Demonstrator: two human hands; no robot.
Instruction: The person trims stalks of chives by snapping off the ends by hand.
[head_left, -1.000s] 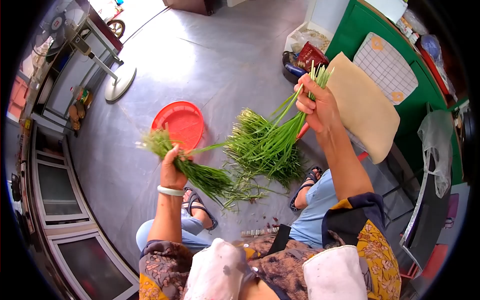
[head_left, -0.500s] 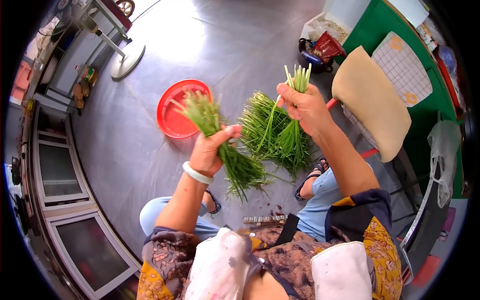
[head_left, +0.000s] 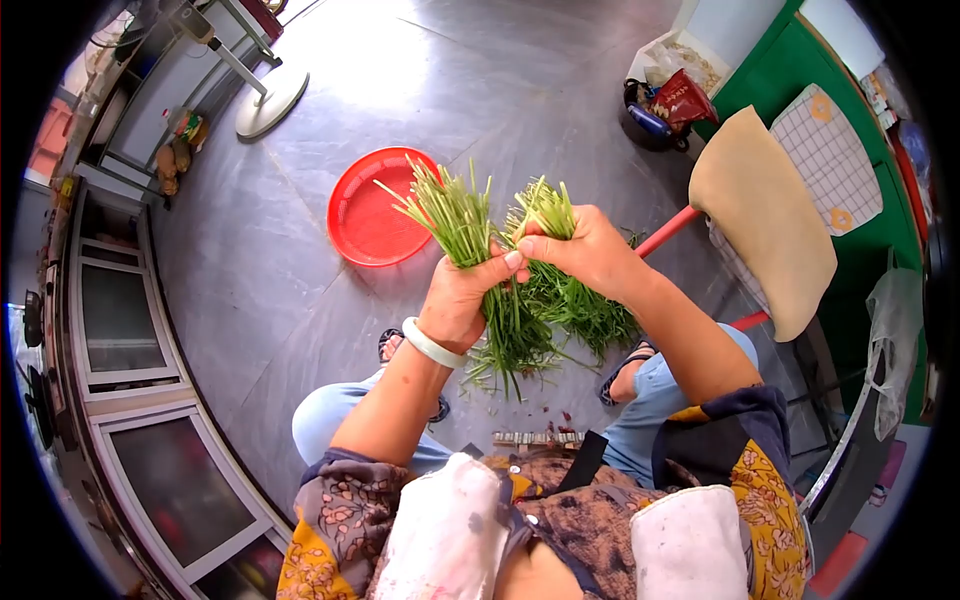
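Observation:
My left hand point(head_left: 462, 298), with a pale bangle on its wrist, is closed around a thick bunch of garlic chives point(head_left: 448, 215). The pale cut ends point up and away, and the green leaves hang below the fist. My right hand point(head_left: 592, 258) grips a smaller bunch of chives point(head_left: 552, 212) by the stems. Its thumb and fingertips meet the left thumb between the two bunches. Beneath and behind the right hand, a loose heap of chives point(head_left: 590, 318) lies on the floor, partly hidden. Beyond the left hand sits a red plastic basin point(head_left: 350, 225).
At right stands a red-framed chair with a beige cushion point(head_left: 765, 210), by a green cabinet point(head_left: 890, 215). A dark pot point(head_left: 645, 128) with packets is behind it. A fan base point(head_left: 275, 103) stands far left, near glass-fronted cabinets point(head_left: 180, 490). My sandalled feet flank the chives.
My right hand has come down and left, bringing its bunch against the left hand. The left hand has shifted slightly right, and its bunch now stands more upright.

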